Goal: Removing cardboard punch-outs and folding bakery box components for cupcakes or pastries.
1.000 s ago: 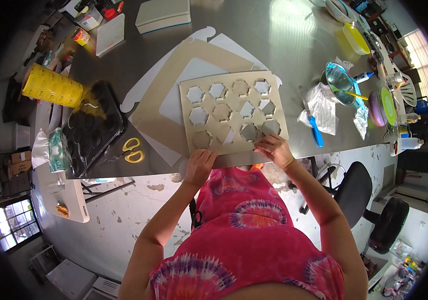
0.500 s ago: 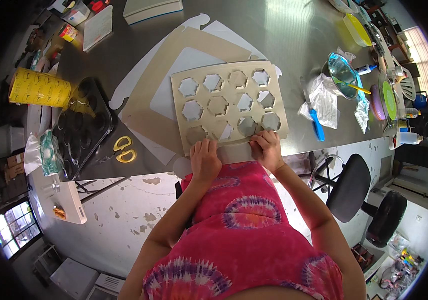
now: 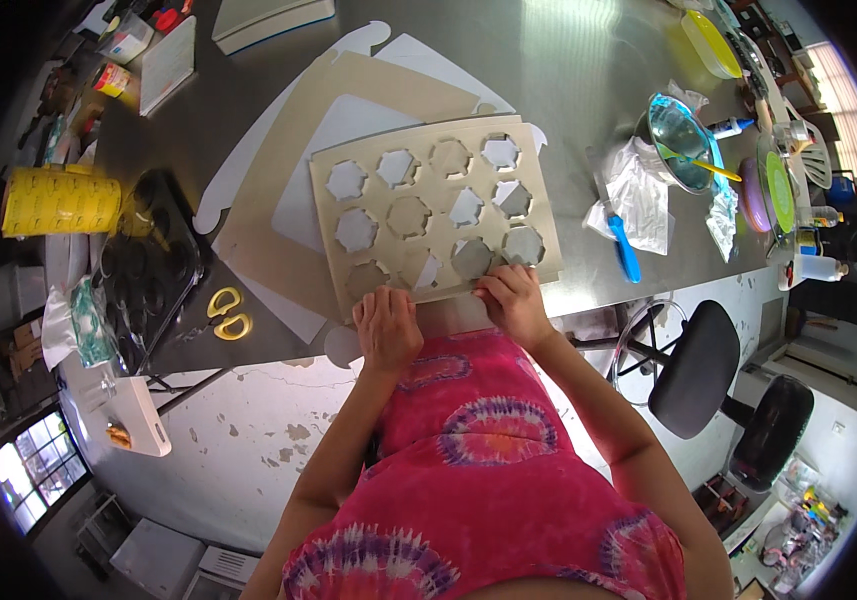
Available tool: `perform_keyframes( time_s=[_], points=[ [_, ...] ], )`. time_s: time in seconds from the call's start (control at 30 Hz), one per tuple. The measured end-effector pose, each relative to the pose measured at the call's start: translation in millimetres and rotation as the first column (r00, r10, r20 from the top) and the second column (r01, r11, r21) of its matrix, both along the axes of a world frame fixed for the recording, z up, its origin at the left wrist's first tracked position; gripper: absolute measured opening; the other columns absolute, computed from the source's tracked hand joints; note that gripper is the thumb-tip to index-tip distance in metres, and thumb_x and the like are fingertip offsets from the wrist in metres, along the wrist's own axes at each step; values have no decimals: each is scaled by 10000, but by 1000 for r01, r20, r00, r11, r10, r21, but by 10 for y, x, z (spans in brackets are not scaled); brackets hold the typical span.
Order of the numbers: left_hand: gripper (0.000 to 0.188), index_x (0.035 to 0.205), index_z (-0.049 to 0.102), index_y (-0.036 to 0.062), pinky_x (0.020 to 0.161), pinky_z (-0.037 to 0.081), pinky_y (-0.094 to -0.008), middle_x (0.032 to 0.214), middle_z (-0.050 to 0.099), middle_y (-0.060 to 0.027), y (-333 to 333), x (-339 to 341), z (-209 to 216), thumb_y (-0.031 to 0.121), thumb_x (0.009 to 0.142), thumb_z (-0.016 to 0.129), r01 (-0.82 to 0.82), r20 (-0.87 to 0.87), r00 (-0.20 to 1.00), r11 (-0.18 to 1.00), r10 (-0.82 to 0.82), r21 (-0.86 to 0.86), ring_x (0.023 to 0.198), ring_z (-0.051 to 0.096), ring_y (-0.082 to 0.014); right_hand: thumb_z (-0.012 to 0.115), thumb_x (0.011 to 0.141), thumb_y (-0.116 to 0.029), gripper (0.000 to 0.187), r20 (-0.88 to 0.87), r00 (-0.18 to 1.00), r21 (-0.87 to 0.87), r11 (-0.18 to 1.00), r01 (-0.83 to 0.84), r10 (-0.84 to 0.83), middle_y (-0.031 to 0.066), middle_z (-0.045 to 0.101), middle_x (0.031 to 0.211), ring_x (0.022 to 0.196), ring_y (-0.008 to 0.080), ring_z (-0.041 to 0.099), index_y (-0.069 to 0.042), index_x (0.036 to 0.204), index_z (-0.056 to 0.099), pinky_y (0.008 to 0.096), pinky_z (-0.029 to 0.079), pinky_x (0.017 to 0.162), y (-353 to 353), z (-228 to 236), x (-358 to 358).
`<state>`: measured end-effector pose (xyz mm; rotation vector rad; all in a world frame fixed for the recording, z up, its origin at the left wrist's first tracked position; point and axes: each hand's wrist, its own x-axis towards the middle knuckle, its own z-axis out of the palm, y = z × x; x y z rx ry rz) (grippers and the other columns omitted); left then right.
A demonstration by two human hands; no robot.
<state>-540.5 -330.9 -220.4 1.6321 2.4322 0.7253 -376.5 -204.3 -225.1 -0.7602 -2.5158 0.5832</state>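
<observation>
A beige cardboard cupcake insert [image 3: 430, 187] with rows of scalloped round holes lies at the near edge of the metal table. My left hand [image 3: 387, 328] has its fingers bent over the near left edge, gripping the folded flap; its thumb is hidden. Further right along that edge, my right hand [image 3: 511, 300] pinches the same flap, which tilts down toward my lap. Beneath the insert, slightly turned, are a flat beige cardboard frame [image 3: 258, 205] and white card pieces [image 3: 213, 210], partly covered.
Yellow-handled scissors [image 3: 232, 327] and a black muffin tin [image 3: 183, 262] lie to the left, beside a yellow roll [image 3: 58, 203]. On the right are a blue-handled spatula [image 3: 624, 250], crumpled white plastic [image 3: 638, 185] and a metal bowl [image 3: 686, 130] with blue smears. A black chair [image 3: 693, 370] stands beyond the table edge.
The whole view has shifted, so the table and its things sit a little further left in the picture. Both hands stay on the insert's near flap, with hardly any movement against it.
</observation>
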Motion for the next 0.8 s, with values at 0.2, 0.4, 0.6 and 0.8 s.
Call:
perform_keyframes(
  time_s=[0.2, 0.4, 0.6, 0.8],
  points=[
    [77, 816, 522, 56, 751, 324, -411, 868, 485, -102, 37, 31, -8, 121, 776, 512, -61, -43, 997, 997, 59, -46, 839, 457, -288, 644, 756, -170, 77, -3, 998, 52, 997, 58, -58, 9, 550, 794, 775, 198, 524, -119, 784, 595, 360, 365, 738, -17, -53, -34],
    [95, 828, 525, 41, 830, 288, -455, 1023, 436, -160, 43, 76, -37, 124, 789, 504, -107, 2, 994, 993, 107, -55, 958, 395, -322, 661, 750, -203, 125, -5, 993, 53, 992, 117, -117, 16, 550, 756, 732, 202, 516, -112, 744, 575, 367, 357, 737, -13, -57, -84],
    [333, 1102, 407, 39, 1017, 85, -583, 1388, 181, -240, 90, 53, -58, 118, 792, 500, -133, 2, 991, 991, 133, -25, 1288, 169, -411, 670, 746, -219, 190, 1, 989, -95, 985, 147, -147, 23, 554, 729, 724, 223, 521, -109, 810, 529, 381, 346, 750, 45, 26, -130],
    [558, 1270, 238, 47, 1012, -24, -628, 1453, 2, -247, 107, 12, -89, 162, 801, 516, -94, 112, 988, 990, 106, -109, 1341, -17, -431, 659, 751, -254, 333, 94, 983, -90, 982, 163, -155, 73, 533, 1001, 954, 279, 482, -128, 1019, 506, 437, 329, 820, 43, 23, -113]
  ],
)
